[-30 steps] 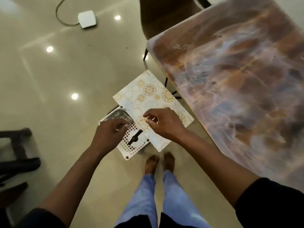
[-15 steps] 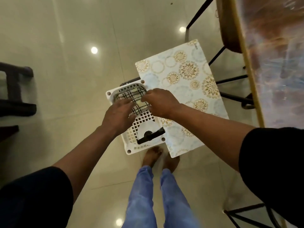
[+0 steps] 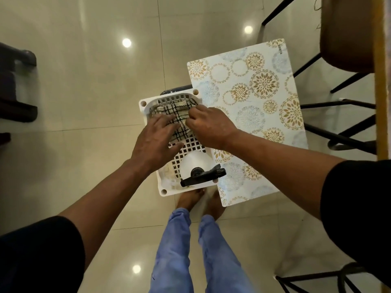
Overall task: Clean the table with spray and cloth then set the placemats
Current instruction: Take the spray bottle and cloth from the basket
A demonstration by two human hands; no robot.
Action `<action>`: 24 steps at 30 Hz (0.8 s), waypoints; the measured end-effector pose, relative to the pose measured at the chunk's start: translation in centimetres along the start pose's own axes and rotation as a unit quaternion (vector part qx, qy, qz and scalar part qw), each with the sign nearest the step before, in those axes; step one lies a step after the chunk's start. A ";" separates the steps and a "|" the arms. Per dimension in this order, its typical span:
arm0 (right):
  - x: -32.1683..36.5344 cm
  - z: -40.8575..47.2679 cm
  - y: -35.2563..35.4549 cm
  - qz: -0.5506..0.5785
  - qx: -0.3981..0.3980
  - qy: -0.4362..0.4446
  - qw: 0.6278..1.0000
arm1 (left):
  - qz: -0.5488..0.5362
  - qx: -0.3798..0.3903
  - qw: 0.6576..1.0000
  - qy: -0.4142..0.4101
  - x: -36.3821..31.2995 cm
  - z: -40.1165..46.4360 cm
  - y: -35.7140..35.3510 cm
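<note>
A white lattice basket (image 3: 146, 104) stands in front of me above the floor. In its far half lies a folded cloth (image 3: 179, 112) with black checks. My left hand (image 3: 155, 142) lies flat on the cloth's near left part, fingers straight. My right hand (image 3: 208, 127) has its fingers curled on the cloth's right edge. A white spray bottle (image 3: 195, 163) with a black trigger head stands in the basket's near end. A floral placemat (image 3: 254, 106) lies flat beside the basket on the right, partly under my right forearm.
The table's edge (image 3: 382, 81) runs down the far right. A brown chair seat (image 3: 347, 39) and black metal legs (image 3: 342, 140) sit beside the placemat. Dark furniture (image 3: 14, 81) stands at the left. My bare feet (image 3: 198, 199) are just below the basket on the glossy tiled floor.
My view has swung from the table down over the basket. Both hands moved from the placemat's edge onto the checked cloth in the basket.
</note>
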State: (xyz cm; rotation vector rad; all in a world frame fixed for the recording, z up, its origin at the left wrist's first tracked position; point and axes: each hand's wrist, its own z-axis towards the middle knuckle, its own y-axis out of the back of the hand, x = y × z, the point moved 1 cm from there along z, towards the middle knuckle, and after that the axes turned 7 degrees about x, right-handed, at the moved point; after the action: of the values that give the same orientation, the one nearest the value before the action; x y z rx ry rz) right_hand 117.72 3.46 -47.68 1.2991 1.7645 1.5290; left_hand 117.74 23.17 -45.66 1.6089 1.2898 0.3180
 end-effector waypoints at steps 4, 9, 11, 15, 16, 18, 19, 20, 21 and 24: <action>0.2 0.1 1.8 0.079 -0.032 -0.010 0.996 | 0.004 -0.036 0.999 0.002 -0.2 0.1 0.2; 0.3 0.9 6.3 0.215 -0.024 -0.062 0.974 | -0.038 -0.173 0.984 -0.007 -0.9 0.3 1.9; 0.2 1.0 8.1 0.256 -0.031 -0.071 0.964 | -0.065 -0.213 0.975 -0.003 -1.3 0.2 3.5; -0.5 -0.1 11.0 0.373 -0.043 -0.083 0.923 | -0.161 -0.174 0.971 -0.032 -1.5 -0.2 7.4; -0.7 -0.5 11.3 0.383 -0.031 -0.085 0.919 | -0.194 -0.145 0.969 -0.045 -1.5 -0.2 8.3; -0.9 -1.1 11.6 0.394 0.007 -0.085 0.915 | -0.231 -0.103 0.966 -0.058 -1.6 -0.3 9.8; -0.9 -1.2 11.5 0.401 0.021 -0.083 0.912 | -0.244 -0.092 0.963 -0.061 -1.7 -0.3 10.4; -0.8 -1.2 11.2 0.407 0.028 -0.082 0.909 | -0.259 -0.085 0.960 -0.064 -2.0 -0.4 10.9; -0.7 -1.2 11.0 0.414 0.029 -0.082 0.906 | -0.274 -0.083 0.956 -0.068 -2.4 -0.4 11.3; -0.6 -1.5 10.5 0.473 0.013 -0.105 0.875 | -0.295 -0.106 0.947 -0.071 -3.5 -0.7 12.3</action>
State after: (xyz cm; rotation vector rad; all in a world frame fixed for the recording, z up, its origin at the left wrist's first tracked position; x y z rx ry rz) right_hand 120.39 1.45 -37.57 2.4437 1.0073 1.6903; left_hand 123.00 21.50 -34.10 0.9842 1.4987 -0.0327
